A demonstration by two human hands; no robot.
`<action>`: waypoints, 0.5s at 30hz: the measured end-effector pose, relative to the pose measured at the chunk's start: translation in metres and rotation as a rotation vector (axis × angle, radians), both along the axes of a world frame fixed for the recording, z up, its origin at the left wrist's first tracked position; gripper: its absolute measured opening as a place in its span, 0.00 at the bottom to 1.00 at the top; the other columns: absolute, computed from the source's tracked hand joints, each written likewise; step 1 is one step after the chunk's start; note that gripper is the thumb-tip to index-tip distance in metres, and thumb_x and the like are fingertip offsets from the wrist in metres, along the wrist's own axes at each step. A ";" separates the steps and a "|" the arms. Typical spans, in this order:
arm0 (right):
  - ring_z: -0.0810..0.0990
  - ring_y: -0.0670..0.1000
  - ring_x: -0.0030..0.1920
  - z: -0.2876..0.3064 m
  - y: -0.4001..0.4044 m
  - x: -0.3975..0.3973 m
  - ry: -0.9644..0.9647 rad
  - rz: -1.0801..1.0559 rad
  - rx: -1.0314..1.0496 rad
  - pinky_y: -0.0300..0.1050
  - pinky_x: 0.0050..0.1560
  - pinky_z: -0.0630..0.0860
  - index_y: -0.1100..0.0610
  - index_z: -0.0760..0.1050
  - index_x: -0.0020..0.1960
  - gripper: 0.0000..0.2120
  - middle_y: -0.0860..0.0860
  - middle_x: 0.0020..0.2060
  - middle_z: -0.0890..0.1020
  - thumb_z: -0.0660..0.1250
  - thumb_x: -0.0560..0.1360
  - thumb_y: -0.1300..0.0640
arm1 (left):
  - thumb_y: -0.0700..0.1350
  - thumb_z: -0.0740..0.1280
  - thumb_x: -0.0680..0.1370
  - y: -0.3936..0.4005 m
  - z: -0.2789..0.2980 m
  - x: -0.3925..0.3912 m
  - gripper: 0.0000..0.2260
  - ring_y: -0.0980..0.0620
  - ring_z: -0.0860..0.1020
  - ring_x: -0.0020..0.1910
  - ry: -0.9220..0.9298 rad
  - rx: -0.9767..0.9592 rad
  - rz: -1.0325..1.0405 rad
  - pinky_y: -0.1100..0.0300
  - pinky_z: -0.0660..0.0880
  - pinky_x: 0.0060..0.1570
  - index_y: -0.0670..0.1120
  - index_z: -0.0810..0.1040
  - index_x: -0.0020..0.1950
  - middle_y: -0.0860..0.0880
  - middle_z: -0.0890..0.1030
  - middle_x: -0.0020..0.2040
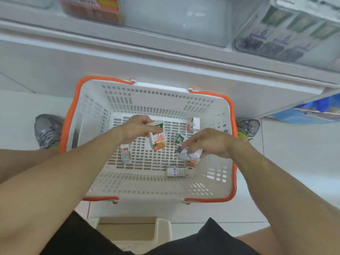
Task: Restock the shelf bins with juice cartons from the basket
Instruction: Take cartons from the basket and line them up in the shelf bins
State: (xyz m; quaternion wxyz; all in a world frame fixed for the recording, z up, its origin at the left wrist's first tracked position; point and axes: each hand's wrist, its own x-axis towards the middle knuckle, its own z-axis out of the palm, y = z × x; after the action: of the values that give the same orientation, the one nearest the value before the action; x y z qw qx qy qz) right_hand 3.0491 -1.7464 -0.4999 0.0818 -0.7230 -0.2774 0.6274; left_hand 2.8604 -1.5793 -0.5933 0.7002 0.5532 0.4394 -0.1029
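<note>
Inside the white slotted plastic basket with orange handles, my left hand pinches an orange-printed juice carton by its top. My right hand curls round a purple-and-white carton near the basket's right wall. I judge either shallow grip could slip on lifting, dropping a carton back among the loose ones.

you're in a shop aisle, looking down at a white tiled floor in front of a pale shelving unit. a white plastic shopping basket with orange handles, the kind stores hand out, sits in front of you with small juice cartons scattered on its perforated bottom. up on the shelf, a clear bin holds rows of packaged cartons lined up for sale, and beside it stands another translucent bin. a red and yellow printed pack sits further left, and a blue bag of goods rests at floor level to your right.
</note>
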 end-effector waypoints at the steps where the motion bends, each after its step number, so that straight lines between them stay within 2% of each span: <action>1: 0.79 0.47 0.58 0.017 0.005 0.002 0.003 0.064 0.038 0.41 0.53 0.80 0.47 0.86 0.50 0.09 0.44 0.61 0.79 0.77 0.70 0.55 | 0.40 0.78 0.70 0.010 0.019 -0.002 0.14 0.40 0.82 0.53 -0.051 -0.036 0.012 0.49 0.77 0.57 0.43 0.72 0.44 0.35 0.82 0.51; 3: 0.79 0.47 0.59 0.049 0.016 0.005 0.011 0.134 0.095 0.44 0.58 0.78 0.44 0.84 0.53 0.19 0.44 0.61 0.78 0.81 0.65 0.58 | 0.36 0.73 0.74 0.025 0.060 -0.004 0.10 0.37 0.81 0.57 -0.142 -0.083 0.030 0.45 0.77 0.59 0.43 0.72 0.47 0.33 0.81 0.57; 6: 0.83 0.47 0.51 0.093 0.029 0.002 0.016 0.136 0.234 0.43 0.51 0.81 0.46 0.83 0.55 0.27 0.46 0.57 0.80 0.79 0.63 0.70 | 0.39 0.68 0.78 0.039 0.120 -0.011 0.04 0.39 0.81 0.51 -0.227 -0.127 0.019 0.48 0.80 0.51 0.41 0.77 0.52 0.34 0.82 0.56; 9: 0.82 0.49 0.53 0.129 0.037 -0.003 -0.055 0.135 0.437 0.43 0.51 0.81 0.47 0.83 0.54 0.22 0.48 0.55 0.82 0.78 0.67 0.68 | 0.43 0.67 0.79 0.046 0.175 -0.018 0.09 0.39 0.82 0.45 -0.200 -0.050 -0.021 0.50 0.80 0.42 0.40 0.76 0.55 0.34 0.83 0.53; 12: 0.82 0.52 0.43 0.158 0.035 -0.003 0.008 0.067 0.557 0.42 0.41 0.79 0.49 0.81 0.59 0.18 0.55 0.51 0.84 0.75 0.72 0.63 | 0.45 0.69 0.78 0.043 0.220 -0.023 0.10 0.40 0.83 0.42 -0.217 0.082 -0.015 0.53 0.81 0.36 0.41 0.77 0.55 0.35 0.84 0.51; 15: 0.83 0.53 0.38 0.181 0.026 -0.002 -0.050 0.021 0.680 0.44 0.39 0.79 0.53 0.79 0.60 0.13 0.56 0.46 0.85 0.71 0.76 0.59 | 0.49 0.72 0.74 0.035 0.251 -0.023 0.14 0.40 0.84 0.42 -0.370 0.297 0.093 0.46 0.81 0.41 0.43 0.77 0.54 0.38 0.85 0.48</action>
State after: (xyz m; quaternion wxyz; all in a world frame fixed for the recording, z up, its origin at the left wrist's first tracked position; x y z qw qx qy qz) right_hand 3.0469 -1.7209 -0.3191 0.3046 -0.6668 -0.4801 0.4818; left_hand 2.8374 -1.5447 -0.3418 0.6838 0.6387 0.3389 0.0985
